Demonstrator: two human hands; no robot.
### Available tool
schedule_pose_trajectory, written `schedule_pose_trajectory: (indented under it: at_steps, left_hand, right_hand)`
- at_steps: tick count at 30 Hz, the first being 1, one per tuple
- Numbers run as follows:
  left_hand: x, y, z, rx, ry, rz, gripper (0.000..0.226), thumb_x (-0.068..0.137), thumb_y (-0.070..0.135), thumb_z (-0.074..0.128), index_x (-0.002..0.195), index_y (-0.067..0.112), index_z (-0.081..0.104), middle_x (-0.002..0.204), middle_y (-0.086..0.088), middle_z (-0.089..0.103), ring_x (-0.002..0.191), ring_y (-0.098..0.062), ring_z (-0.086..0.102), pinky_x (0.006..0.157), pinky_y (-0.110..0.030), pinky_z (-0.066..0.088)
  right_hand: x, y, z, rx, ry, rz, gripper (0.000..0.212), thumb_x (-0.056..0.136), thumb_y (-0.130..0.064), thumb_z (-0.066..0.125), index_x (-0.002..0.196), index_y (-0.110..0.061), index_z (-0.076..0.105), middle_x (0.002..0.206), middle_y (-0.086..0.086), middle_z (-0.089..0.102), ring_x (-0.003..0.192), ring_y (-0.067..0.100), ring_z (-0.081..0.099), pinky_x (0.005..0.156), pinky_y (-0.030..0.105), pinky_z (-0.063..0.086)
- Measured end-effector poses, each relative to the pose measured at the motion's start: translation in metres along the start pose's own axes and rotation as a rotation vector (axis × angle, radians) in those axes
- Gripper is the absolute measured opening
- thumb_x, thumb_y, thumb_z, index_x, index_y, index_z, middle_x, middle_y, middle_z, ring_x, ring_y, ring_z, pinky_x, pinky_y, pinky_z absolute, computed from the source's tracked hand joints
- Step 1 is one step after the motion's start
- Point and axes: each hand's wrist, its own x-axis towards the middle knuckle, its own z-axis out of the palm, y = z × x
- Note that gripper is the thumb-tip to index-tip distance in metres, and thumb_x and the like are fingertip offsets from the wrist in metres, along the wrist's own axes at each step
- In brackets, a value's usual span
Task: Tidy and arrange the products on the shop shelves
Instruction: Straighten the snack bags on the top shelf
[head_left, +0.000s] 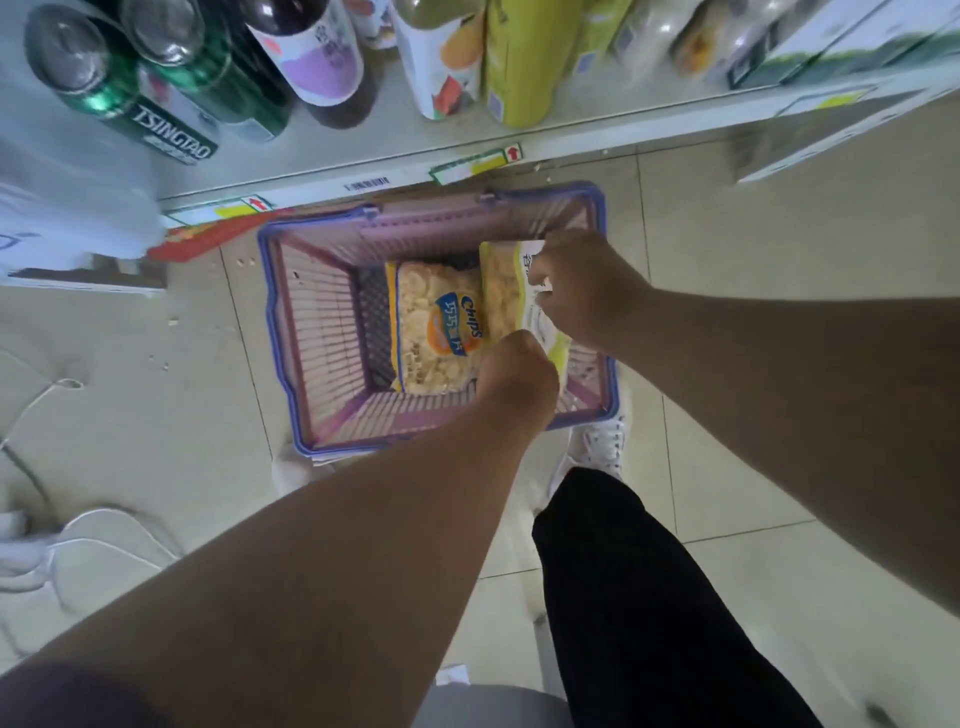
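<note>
On floor, basket (291, 332): chips bag (439, 327) | both hands (587, 291) gripping second bag (501, 283)

A purple basket (436, 322) stands on the pale tiled floor (753, 249). Just beyond the basket's far rim runs a row of yellow price tags (475, 166). A white cable (36, 410) trails left of the basket, and a white shoe (597, 441) sits against its near right corner.
</note>
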Motion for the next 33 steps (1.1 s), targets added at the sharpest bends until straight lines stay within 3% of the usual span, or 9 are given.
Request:
schedule_pose_trajectory:
  at_steps: [6,10,13,15,17,19,24,29,33]
  left_hand:
    - [-0.02,-0.012,-0.046,-0.124,0.158,0.059,0.019,0.097,0.02,0.061,0.107,0.025,0.076,0.095,0.004,0.074,0.086,-0.019,0.066,0.072,-0.028,0.051]
    - [-0.076,0.0,-0.125,-0.169,0.261,0.21,0.017,0.098,0.024,0.067,0.108,0.037,0.073,0.09,0.017,0.075,0.076,-0.003,0.07,0.058,-0.02,0.049]
    - [-0.132,0.021,-0.188,-0.153,0.296,0.322,0.019,0.096,0.025,0.073,0.114,0.032,0.075,0.091,0.018,0.073,0.083,0.001,0.07,0.071,-0.013,0.051]
    - [-0.171,0.038,-0.225,-0.142,0.317,0.396,0.022,0.096,0.026,0.073,0.116,0.035,0.076,0.092,0.017,0.075,0.085,0.003,0.07,0.072,-0.009,0.05]
    - [-0.216,0.054,-0.258,-0.147,0.344,0.473,0.022,0.095,0.027,0.075,0.115,0.038,0.074,0.094,0.017,0.077,0.087,0.005,0.071,0.078,-0.012,0.053]
    - [-0.264,0.072,-0.289,-0.177,0.374,0.558,0.023,0.095,0.026,0.077,0.117,0.034,0.075,0.095,0.017,0.077,0.09,0.004,0.072,0.083,-0.019,0.056]
    - [-0.387,0.115,-0.366,-0.236,0.532,0.743,0.021,0.098,0.012,0.074,0.115,0.024,0.077,0.09,0.02,0.076,0.082,0.009,0.071,0.074,-0.005,0.049]
    - [-0.506,0.146,-0.444,-0.279,0.761,0.948,0.031,0.094,0.014,0.08,0.108,0.04,0.074,0.086,0.026,0.076,0.08,0.01,0.071,0.073,-0.004,0.049]
    - [-0.598,0.159,-0.497,-0.323,0.994,1.097,0.027,0.093,0.013,0.081,0.114,0.03,0.078,0.09,0.02,0.078,0.082,0.006,0.073,0.075,-0.003,0.049]
  right_hand:
    - [-0.062,-0.013,-0.01,0.183,0.142,0.023,0.049,0.094,-0.016,0.075,0.142,-0.011,0.063,0.145,0.013,0.056,0.142,0.032,0.042,0.118,0.042,0.032]
    - [-0.106,-0.048,-0.066,0.236,0.193,-0.001,0.048,0.097,-0.019,0.074,0.143,-0.016,0.062,0.146,0.007,0.06,0.14,0.03,0.045,0.117,0.047,0.037]
    - [-0.129,-0.083,-0.12,0.276,0.238,-0.069,0.045,0.098,-0.02,0.069,0.142,-0.02,0.064,0.143,0.004,0.064,0.134,0.026,0.053,0.114,0.034,0.037]
    - [-0.144,-0.111,-0.16,0.284,0.282,-0.126,0.045,0.097,-0.028,0.065,0.142,-0.027,0.065,0.139,-0.001,0.065,0.13,0.023,0.057,0.113,0.04,0.043]
    - [-0.163,-0.145,-0.201,0.321,0.345,-0.171,0.04,0.097,-0.023,0.07,0.137,-0.019,0.068,0.133,0.003,0.067,0.125,0.026,0.058,0.107,0.045,0.049]
    - [-0.186,-0.179,-0.24,0.329,0.44,-0.245,0.036,0.096,-0.019,0.075,0.132,-0.012,0.07,0.128,0.007,0.068,0.123,0.028,0.06,0.107,0.04,0.049]
    - [-0.243,-0.267,-0.343,0.352,0.663,-0.445,0.027,0.093,-0.015,0.073,0.12,-0.009,0.074,0.112,0.007,0.072,0.105,0.026,0.065,0.094,0.019,0.041]
    - [-0.3,-0.344,-0.447,0.317,0.779,-0.642,0.032,0.097,-0.027,0.064,0.127,-0.016,0.072,0.116,0.002,0.071,0.108,0.02,0.065,0.097,0.023,0.047]
    - [-0.355,-0.41,-0.52,0.414,0.908,-0.817,0.028,0.099,-0.033,0.065,0.123,-0.02,0.074,0.113,-0.014,0.07,0.101,-0.01,0.06,0.092,0.006,0.04]
